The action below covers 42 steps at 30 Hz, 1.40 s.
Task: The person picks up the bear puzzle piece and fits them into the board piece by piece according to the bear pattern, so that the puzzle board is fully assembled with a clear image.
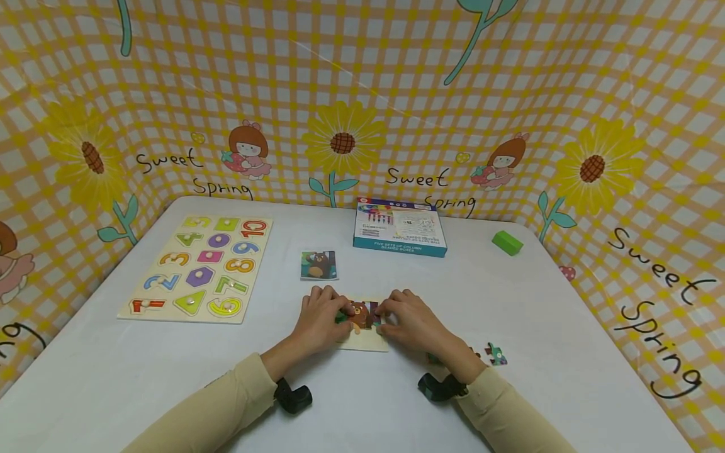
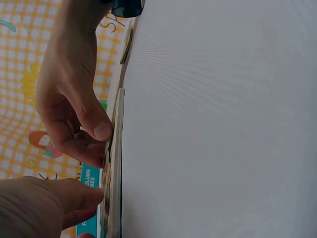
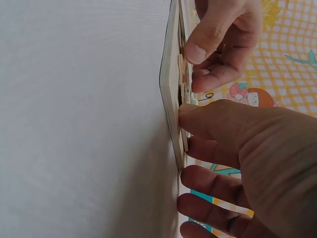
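Note:
Between the hands lies a pale wooden puzzle board (image 1: 362, 343), its upper part covered by bear puzzle pieces (image 1: 360, 313). At the board's left side, my left hand (image 1: 318, 319) has thumb and index finger about a green puzzle piece (image 1: 341, 317). Opposite it, my right hand (image 1: 416, 322) pinches a dark puzzle piece (image 1: 376, 316) between thumb and index finger at the right side. Edge-on in the right wrist view, that piece (image 3: 185, 136) sits slightly above the board (image 3: 171, 94). The fingers hide parts of the picture.
Loose puzzle pieces (image 1: 497, 354) lie by my right forearm, which partly covers some. Beyond the board is a small bear picture (image 1: 318, 265). A number-and-shape board (image 1: 199, 270) lies left; a flat box (image 1: 399, 229) and green block (image 1: 506, 243) stand farther back.

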Motion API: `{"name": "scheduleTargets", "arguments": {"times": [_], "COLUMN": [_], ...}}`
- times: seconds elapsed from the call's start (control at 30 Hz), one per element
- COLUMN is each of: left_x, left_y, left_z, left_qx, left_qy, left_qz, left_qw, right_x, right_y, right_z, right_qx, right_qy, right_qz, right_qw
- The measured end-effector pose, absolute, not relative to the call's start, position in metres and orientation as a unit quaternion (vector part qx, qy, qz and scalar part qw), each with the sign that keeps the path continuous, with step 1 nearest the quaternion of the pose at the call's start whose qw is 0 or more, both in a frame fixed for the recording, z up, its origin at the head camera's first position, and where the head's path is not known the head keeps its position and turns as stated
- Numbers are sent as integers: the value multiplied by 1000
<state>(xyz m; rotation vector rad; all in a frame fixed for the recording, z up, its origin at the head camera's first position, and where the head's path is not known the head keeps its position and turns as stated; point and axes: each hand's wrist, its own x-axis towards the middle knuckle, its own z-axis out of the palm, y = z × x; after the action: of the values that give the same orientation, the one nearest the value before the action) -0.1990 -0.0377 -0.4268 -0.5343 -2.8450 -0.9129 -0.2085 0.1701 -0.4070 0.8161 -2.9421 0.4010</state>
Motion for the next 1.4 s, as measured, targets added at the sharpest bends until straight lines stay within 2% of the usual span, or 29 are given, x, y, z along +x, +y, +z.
{"name": "scheduleTargets", "arguments": {"times": [0.27,0.53,0.87,1.4], "left_x": [-202,-204,-203,-199], "left_y": [-22,-14,-12,-28], "left_z": [-428,-430,-432,-421], "left_qx": [-195,-199,-195,-179], "left_qy": [-934,-937,-940,-932], "left_qz": [-289,-279,-274,-310], "left_qw": [73,62,65,50], "right_x": [-208,-208,-209,-210], "right_y": [170,169,172,168], "right_z": [-409,-408,-409,-411], "right_qx": [268,261,260,252], "right_qy": [-954,-956,-956,-958], "right_qz": [128,131,128,131], "right_qw": [40,29,45,49]}}
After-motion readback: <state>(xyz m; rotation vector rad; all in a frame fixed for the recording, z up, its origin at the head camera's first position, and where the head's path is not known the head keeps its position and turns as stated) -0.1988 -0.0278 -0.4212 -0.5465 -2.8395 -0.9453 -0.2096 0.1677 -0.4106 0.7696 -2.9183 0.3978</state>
